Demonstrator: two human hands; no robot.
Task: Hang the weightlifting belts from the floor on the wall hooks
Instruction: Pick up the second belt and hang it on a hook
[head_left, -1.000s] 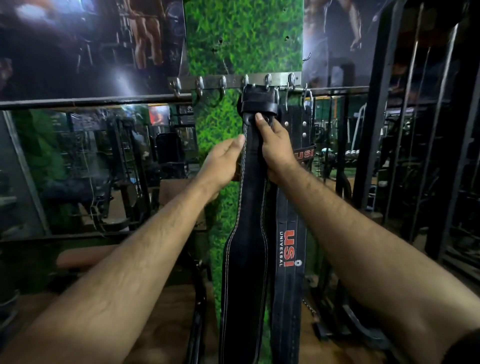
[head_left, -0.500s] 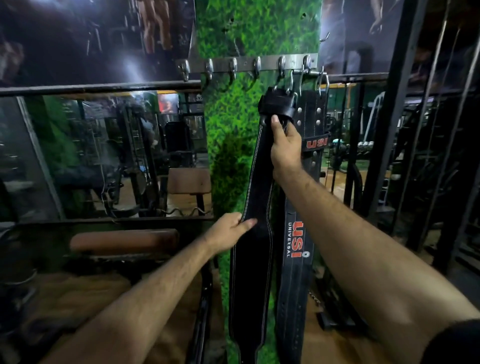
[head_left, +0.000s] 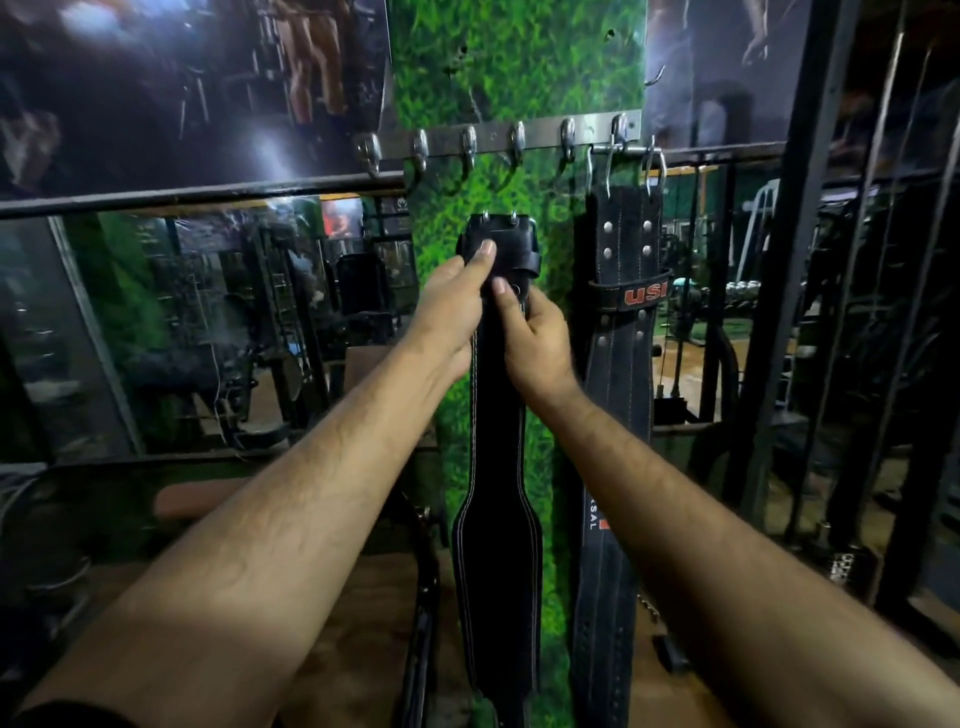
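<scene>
A black leather belt with white stitching (head_left: 497, 545) hangs straight down in front of the green turf wall strip. Both hands grip its buckle end: my left hand (head_left: 457, 306) holds the top left side, my right hand (head_left: 535, 338) holds just below on the right. The buckle sits well below the steel hook rail (head_left: 498, 136), apart from every hook. A second black belt marked USI (head_left: 621, 374) hangs by its buckle from the rightmost hooks, right beside my right hand.
Several bare hooks stand along the rail's left and middle. A mirror (head_left: 208, 332) fills the wall on the left, above a padded bench (head_left: 197, 501). Black rack uprights (head_left: 795, 270) and bars crowd the right side. The floor is brown wood.
The black belt has come down and leftward, away from the hooks. My left hand rose from the belt's middle to its buckle end, joining my right hand.
</scene>
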